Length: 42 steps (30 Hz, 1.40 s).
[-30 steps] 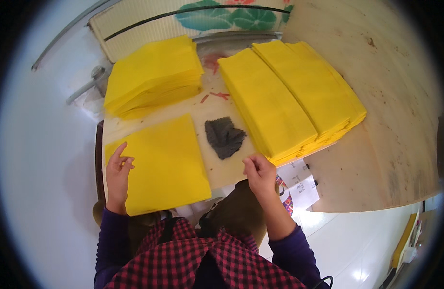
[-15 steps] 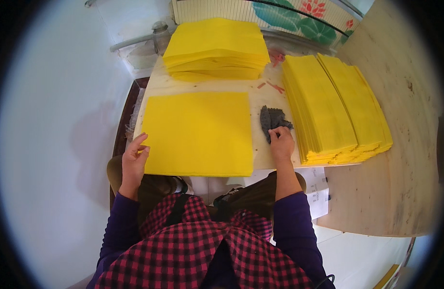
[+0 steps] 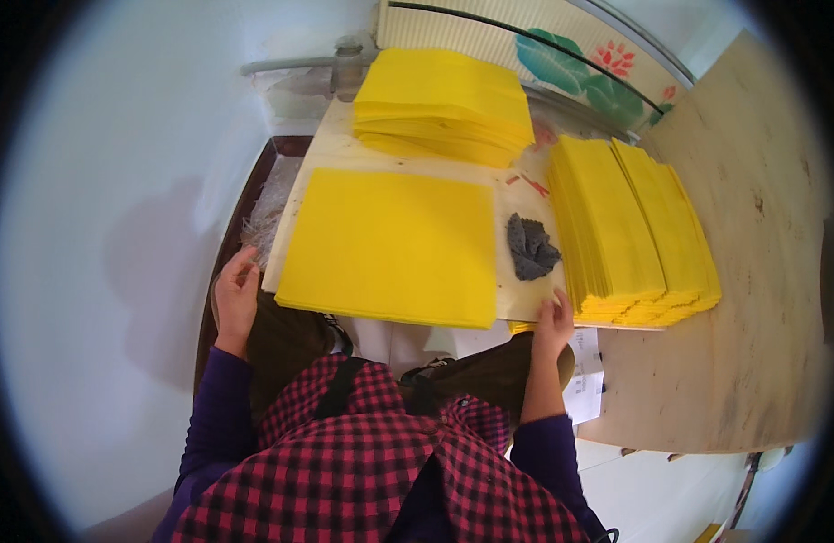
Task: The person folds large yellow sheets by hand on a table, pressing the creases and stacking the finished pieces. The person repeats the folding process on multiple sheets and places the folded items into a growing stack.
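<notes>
A flat stack of yellow fabric-like sheets [image 3: 390, 244] lies in front of me at the table's near edge. My left hand [image 3: 237, 297] is just off the stack's near left corner, fingers loosely bent, with nothing seen in it. Close to the front edge, right of the stack, is my right hand [image 3: 551, 328], empty as far as I can see, its fingers loosely apart. Beyond its fingertips a crumpled dark grey cloth [image 3: 532, 248] rests on the wood, touched by neither hand.
A thicker yellow pile [image 3: 442, 100] stands at the back of the wooden table [image 3: 521, 299]. Overlapping yellow stacks [image 3: 621, 235] fill its right side. Small red strips [image 3: 533, 185] lie between them. A glass jar [image 3: 347, 71] stands at the back left, and a wooden panel [image 3: 752, 244] rises at the right.
My right hand has let go of the grey cloth and drawn back toward the table's front edge. My left hand has moved slightly away from the stack. The view has shifted a little.
</notes>
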### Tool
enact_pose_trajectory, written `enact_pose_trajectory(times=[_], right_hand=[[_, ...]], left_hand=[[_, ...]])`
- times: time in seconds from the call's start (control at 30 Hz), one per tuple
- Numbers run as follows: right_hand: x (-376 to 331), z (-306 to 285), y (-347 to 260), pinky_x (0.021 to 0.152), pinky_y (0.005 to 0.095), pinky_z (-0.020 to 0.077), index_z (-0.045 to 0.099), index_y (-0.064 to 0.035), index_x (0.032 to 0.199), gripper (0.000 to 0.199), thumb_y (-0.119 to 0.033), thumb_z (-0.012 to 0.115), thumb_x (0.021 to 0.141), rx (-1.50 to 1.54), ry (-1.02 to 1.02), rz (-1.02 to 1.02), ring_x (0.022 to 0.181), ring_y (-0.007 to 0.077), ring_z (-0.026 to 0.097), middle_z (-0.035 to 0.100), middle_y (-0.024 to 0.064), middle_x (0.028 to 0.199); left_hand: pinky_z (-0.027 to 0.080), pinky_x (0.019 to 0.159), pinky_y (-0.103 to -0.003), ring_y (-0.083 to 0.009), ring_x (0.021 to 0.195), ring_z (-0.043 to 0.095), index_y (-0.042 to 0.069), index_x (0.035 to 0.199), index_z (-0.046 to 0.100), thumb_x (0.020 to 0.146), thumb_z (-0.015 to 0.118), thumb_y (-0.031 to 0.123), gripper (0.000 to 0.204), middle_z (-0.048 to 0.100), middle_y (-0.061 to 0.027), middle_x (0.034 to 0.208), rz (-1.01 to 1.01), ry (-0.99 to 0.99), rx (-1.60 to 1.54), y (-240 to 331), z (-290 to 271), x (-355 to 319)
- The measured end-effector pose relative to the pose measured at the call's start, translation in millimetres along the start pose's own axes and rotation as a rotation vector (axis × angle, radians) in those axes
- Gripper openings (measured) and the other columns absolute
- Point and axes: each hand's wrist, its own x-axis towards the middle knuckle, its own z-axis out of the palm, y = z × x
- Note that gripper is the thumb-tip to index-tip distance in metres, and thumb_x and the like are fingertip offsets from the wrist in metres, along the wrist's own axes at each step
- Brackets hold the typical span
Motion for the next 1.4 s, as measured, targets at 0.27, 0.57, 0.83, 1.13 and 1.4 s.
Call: enact_pose_trajectory(times=[0.27,0.57,0.83,1.13,1.4], right_hand=[[-43.7,-38.9,-0.4,0.055,0.0245,0.044,0.064,-0.0021,0.098,0.01,-0.007,0.059,0.091,-0.14,-0.079,0.138,0.061,0.0107,0.054,0.061,0.0029,0.072],[-48.3,0.6,-18.5,0.106,0.0454,0.0357,0.069,-0.0105,0.107,0.043,-0.044,0.063,0.082,-1.38,-0.959,-0.163,0.116,0.0277,0.056,0.066,0.0102,0.115],[-4.4,37.4,15.8,0.115,0.0435,0.021,0.049,-0.0129,0.139,0.089,-0.07,0.062,0.072,-1.747,-1.264,0.237,0.141,0.0263,0.031,0.039,0.01,0.149],[-18.0,28.5,-16.6,0.101,0.0384,0.0435,0.061,-0.0143,0.127,0.067,-0.057,0.061,0.074,-1.797,-1.19,0.16,0.123,0.0243,0.055,0.057,0.0096,0.133],[-36.5,18.5,-58.6,0.093,0.0336,0.0478,0.069,-0.0136,0.115,0.044,-0.038,0.062,0.079,-1.801,-1.045,0.114,0.113,0.0211,0.062,0.065,0.0084,0.121]], left_hand=[[0.043,0.1,-0.041,-0.0322,0.113,0.057,0.004,0.109,0.065,0.08,0.065,0.007,0.029,0.062,-0.0157,0.118,0.125,0.03,0.482,-55.3,-36.9,-3.1],[0.04,0.099,-0.05,-0.0286,0.113,0.057,0.007,0.108,0.067,0.081,0.065,0.031,0.036,0.064,-0.0121,0.118,0.0,-0.318,0.956,-45.9,-29.3,19.1],[0.052,0.078,-0.044,-0.0322,0.09,0.067,0.008,0.091,0.074,0.081,0.059,0.042,0.039,0.07,-0.0144,0.094,-0.232,-0.546,1.212,-58.9,-23.6,47.7],[0.05,0.086,-0.043,-0.0318,0.1,0.066,0.008,0.098,0.074,0.083,0.054,0.035,0.037,0.07,-0.0165,0.103,-0.242,-0.531,1.185,-59.9,-31.8,43.4],[0.051,0.088,-0.044,-0.0335,0.102,0.065,0.006,0.101,0.072,0.084,0.055,0.037,0.04,0.069,-0.0158,0.106,-0.207,-0.549,1.126,-51.6,-47.6,41.5]])
